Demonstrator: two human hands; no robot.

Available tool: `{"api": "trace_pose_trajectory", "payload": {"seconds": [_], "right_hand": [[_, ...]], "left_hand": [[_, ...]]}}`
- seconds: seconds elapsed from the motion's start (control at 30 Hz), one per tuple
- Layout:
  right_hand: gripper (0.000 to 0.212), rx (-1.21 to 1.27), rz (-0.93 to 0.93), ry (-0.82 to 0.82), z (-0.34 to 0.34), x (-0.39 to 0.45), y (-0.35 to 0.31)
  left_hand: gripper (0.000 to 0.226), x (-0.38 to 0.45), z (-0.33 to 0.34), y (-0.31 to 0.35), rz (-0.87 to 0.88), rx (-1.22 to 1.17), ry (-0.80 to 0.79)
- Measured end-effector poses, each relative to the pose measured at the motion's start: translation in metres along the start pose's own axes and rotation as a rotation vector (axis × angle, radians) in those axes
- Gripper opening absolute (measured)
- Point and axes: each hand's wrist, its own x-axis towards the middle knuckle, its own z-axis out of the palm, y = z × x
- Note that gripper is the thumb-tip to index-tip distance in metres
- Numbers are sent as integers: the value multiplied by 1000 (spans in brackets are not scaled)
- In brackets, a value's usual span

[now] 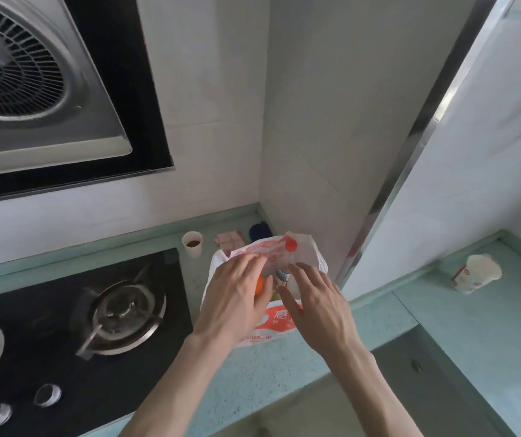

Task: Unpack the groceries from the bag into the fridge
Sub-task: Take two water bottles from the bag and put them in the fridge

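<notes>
On the pale green countertop point(284, 361), just right of the black gas hob point(95, 310), stands a white plastic bag point(300, 250) with red print, its mouth pulled open toward the wall corner. No fridge is identifiable in this view, so every item has yet to be carried out of frame.

Risk, as judged from this position: the bag is thin and unsupported, and it stands close to the hob edge. A tug on one side could slump it, spilling round produce toward the burner point(126, 307) or off the front edge of the counter. A paper cup point(192, 244) holding dark liquid stands just behind and to the left of the bag; a wide sweep of the left forearm could knock it over. A second, lidded cup point(476, 274) stands well apart on the right counter and is not at risk.

Left hand point(237, 298): fingers loosely spread, flat over the left side of the bag mouth, seemingly pressing the plastic back; an orange fruit point(259, 285) shows just beside its fingers, and whether they touch it cannot be told.

Right hand point(312, 298): fingers extended and slightly parted, reaching into the opening toward a small container point(282, 274) with a blue label; no closed grasp is visible.
</notes>
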Motion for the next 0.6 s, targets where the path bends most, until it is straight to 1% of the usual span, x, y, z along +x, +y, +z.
{"api": "trace_pose_trajectory", "payload": {"seconds": [0.13, 0.3, 0.5, 0.6], "right_hand": [[61, -35, 11, -16, 28, 17, 14], [47, -37, 19, -34, 50, 45, 29], [52, -70, 103, -149, 48, 70, 49], [48, -78, 140, -244, 47, 82, 53]], "left_hand": [[48, 27, 23, -3, 11, 8, -19], [28, 58, 55, -9, 4, 34, -70], [32, 88, 88, -20, 32, 17, -186], [32, 106, 105, -16, 50, 5, -226]]}}
